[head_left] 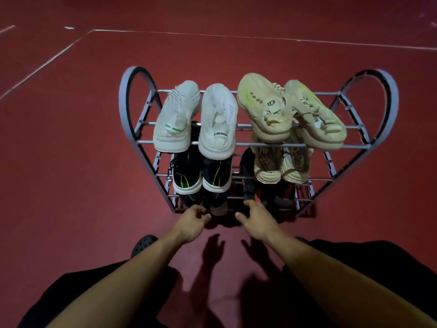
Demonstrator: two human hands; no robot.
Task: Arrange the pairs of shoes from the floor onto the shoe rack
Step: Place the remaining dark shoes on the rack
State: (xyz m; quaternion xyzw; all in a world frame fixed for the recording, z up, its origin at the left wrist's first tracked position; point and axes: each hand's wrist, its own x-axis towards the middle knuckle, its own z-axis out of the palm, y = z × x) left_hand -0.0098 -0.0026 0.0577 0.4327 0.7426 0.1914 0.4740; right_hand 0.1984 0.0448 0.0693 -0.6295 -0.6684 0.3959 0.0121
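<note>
Head view: left hand [192, 222] and right hand [256, 220] at shoe rack [142, 105] base, fingers loosely spread, gripping nothing. Dark shoes [214, 201] on lowest tier, black sneakers [201, 176] and beige pair [281, 166] above, white sneakers [196, 119] and cream sneakers [290, 110] topmost.

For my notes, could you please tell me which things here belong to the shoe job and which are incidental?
Job: shoe rack; white pair; beige pair; black pair; cream pair; dark bottom-shelf shoes.
Incidental: black clog; white floor lines.
</note>
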